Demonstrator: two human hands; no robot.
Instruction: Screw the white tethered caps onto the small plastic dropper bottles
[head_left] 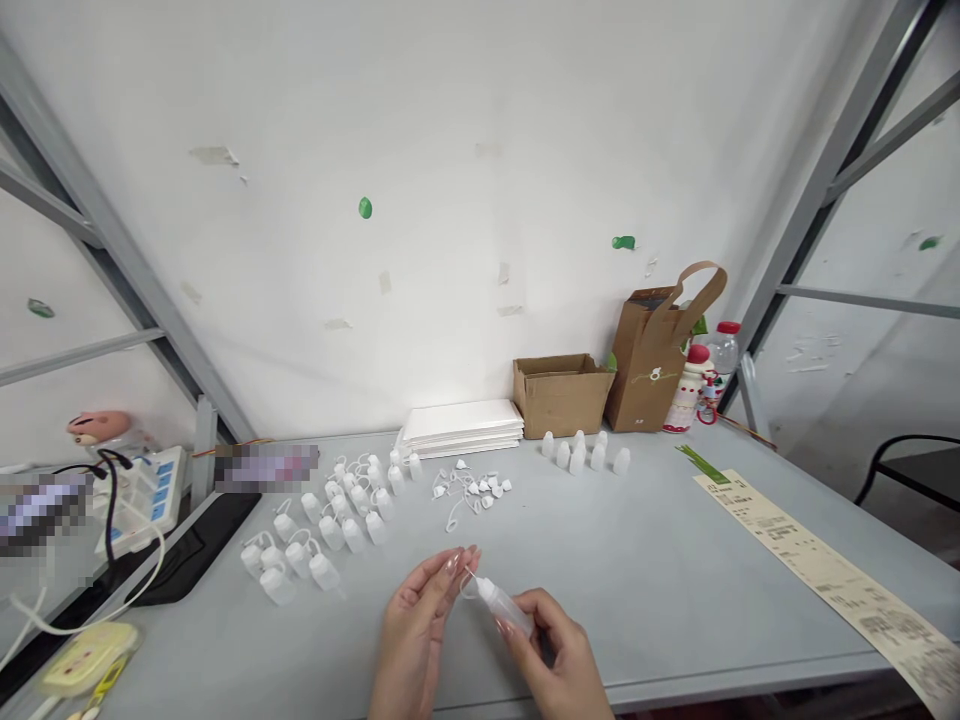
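My right hand (559, 650) grips a small translucent squeeze bottle (508, 606), tilted with its white top and thin tip toward the upper left. My left hand (424, 625) pinches beside that tip; a thin looped cap strap (469, 588) shows between its fingers and the bottle. Whatever cap sits at the strap's end is hidden by the fingertips. Beyond my hands lies a loose pile of white caps with straps (480, 488). Several capped bottles (352, 535) stand to the left. Several bottles without straps (577, 458) stand at the back right.
Against the wall are a stack of white boxes (461, 428), an open cardboard box (562, 405) and a brown paper bag (645, 370). A long printed paper strip (810, 560) runs along the right. A power strip (150, 495), cables and a black mat (196, 550) occupy the left.
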